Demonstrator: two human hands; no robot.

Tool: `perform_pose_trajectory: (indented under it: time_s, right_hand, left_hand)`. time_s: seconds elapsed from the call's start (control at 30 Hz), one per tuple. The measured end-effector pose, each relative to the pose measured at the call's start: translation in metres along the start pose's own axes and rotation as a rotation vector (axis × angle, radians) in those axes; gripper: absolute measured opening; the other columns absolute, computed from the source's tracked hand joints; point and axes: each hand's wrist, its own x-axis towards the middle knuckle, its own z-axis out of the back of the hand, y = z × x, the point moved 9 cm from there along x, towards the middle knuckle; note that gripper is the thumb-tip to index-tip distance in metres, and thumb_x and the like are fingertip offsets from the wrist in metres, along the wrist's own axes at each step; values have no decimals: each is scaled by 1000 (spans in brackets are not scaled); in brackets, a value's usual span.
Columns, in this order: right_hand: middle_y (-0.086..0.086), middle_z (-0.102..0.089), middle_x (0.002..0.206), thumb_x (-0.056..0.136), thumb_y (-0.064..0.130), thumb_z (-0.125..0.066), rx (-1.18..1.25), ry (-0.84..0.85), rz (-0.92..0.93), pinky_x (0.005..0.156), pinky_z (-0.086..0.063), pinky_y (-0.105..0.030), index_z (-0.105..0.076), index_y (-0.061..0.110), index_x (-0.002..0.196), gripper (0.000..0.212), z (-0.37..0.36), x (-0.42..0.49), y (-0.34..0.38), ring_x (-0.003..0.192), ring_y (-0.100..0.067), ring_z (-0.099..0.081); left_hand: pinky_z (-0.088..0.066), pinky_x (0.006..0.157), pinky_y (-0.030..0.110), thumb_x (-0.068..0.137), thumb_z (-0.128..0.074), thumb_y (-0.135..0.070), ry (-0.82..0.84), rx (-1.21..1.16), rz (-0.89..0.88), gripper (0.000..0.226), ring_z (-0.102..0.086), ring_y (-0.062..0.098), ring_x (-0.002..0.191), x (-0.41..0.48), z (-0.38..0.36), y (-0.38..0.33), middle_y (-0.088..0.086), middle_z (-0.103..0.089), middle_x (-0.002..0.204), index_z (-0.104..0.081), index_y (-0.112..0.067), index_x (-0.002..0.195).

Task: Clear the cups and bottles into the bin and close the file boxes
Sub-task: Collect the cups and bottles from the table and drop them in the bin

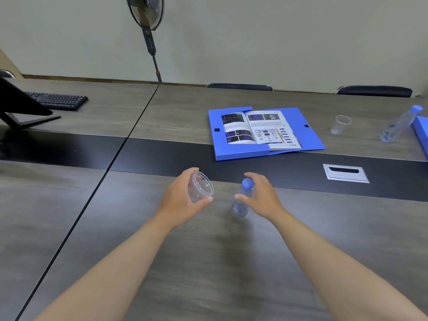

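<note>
My left hand (183, 200) grips a clear plastic cup (201, 189), tilted so its mouth faces right. My right hand (260, 195) curls around a small clear bottle with a blue cap (243, 198) that stands on the grey table (208, 251); thumb and fingers are at its sides, and I cannot tell whether they press on it. Further back lies an open blue file box (308, 135) with a brochure (259, 128) spread inside. At the far right stand a second clear cup (340, 124) and a second blue-capped bottle (400, 123), beside the edge of another blue file box (422, 133).
A black keyboard (58, 100) and a monitor stand (20, 107) sit at the back left. A metal cable port (345, 173) is set in the table's dark middle strip. A standing fan (148, 24) and two chair backs (239, 86) are behind the table.
</note>
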Motion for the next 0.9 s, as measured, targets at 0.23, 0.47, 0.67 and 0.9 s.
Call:
perform_pose_trajectory:
  time_s: [0.23, 0.47, 0.67, 0.9]
  right_hand:
    - [6, -61, 104, 87, 17, -70, 148, -67, -9, 75, -43, -27, -51, 25, 110, 31, -6, -1, -24, 97, -21, -57]
    - [12, -64, 105, 80, 32, -78, 485, -214, -90, 85, -54, -34, -58, 35, 108, 35, 33, -23, -31, 102, -15, -62]
    - [7, -69, 94, 68, 48, -82, 693, -333, -85, 88, -58, -51, -64, 36, 96, 35, 66, -52, -7, 98, -18, -67]
    - [-3, -70, 94, 72, 36, -82, 772, -486, -56, 86, -59, -54, -63, 18, 104, 42, 97, -116, 32, 90, -15, -66]
  left_hand:
    - [-38, 84, 1, 79, -82, -20, 14, -67, 74, 73, -53, -7, 118, -18, -15, 7, -19, -59, 126, -45, -30, 142]
    - [-41, 94, 5, 67, -94, -34, 82, -57, 45, 78, -57, -10, 114, -24, -25, -11, -20, -64, 125, -56, -28, 134]
    - [-37, 106, 13, 66, -94, -37, 172, 41, -252, 64, -35, -19, 129, -19, -42, -53, -10, -40, 146, -62, -31, 121]
    - [-25, 119, 52, 60, -84, -55, 295, 168, -672, 65, -6, 25, 153, -33, -68, -107, -3, -10, 160, -63, -34, 118]
